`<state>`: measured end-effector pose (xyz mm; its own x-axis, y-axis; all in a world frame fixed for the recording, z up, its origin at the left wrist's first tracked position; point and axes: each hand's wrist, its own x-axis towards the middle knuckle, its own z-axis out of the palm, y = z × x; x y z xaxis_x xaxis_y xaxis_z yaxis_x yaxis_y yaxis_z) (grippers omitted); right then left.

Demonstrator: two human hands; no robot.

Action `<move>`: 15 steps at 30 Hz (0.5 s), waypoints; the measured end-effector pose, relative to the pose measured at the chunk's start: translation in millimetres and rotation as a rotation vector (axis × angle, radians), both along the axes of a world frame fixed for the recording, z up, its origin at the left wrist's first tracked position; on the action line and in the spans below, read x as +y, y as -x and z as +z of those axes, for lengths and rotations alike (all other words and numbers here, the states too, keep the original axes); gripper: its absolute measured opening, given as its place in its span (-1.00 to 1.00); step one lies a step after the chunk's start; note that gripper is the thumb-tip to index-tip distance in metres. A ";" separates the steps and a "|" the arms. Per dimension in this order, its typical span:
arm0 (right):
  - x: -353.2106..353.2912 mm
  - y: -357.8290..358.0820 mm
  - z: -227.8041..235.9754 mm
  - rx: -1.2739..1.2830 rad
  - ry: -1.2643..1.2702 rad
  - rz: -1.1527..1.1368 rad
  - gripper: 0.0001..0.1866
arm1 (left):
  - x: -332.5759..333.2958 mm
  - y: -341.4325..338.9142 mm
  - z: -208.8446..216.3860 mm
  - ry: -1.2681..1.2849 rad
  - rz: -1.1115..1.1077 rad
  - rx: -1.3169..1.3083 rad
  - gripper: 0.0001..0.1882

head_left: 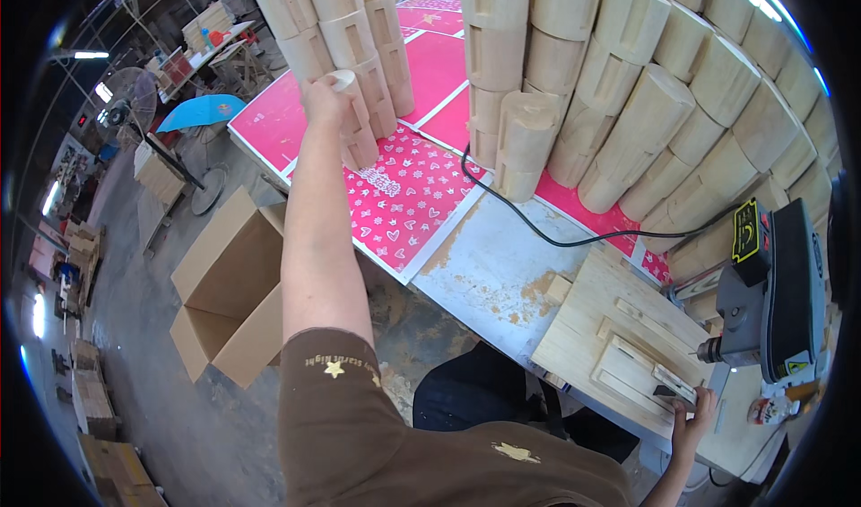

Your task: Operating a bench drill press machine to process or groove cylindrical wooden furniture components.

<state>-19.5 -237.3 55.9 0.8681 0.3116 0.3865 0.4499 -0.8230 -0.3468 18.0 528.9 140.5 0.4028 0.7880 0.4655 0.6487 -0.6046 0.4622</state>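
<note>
My left hand [325, 103] reaches far forward, its fingers closed around the upper end of a pale wooden block [356, 128] with rounded sides. That block stands upright at the front of a stack of similar blocks [345, 36]. At the lower right, my right hand [695, 415] is closed at the end of a wooden jig [628, 368], gripping a small black piece [671, 394] whose kind I cannot make out. Beside the jig is a drill press [762, 301], its chuck pointing toward the wood.
Tall rows of wooden blocks [619, 31] line the table's right side, with one block [527, 144] standing in front. A black cable [556, 242] crosses the table. An open cardboard box [224, 278] sits at the left. A plastic bottle [771, 409] stands near the drill press.
</note>
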 end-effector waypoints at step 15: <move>12.7 2.4 8.5 -0.066 0.006 0.008 -0.62 | -280.6 -97.4 -70.7 0.218 -0.351 -0.687 0.02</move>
<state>-21.8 -224.6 64.4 0.8382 0.3206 0.4411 0.4779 -0.8216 -0.3108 115.4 248.2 69.8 0.3235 0.7702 0.5498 -0.0353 -0.5708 0.8204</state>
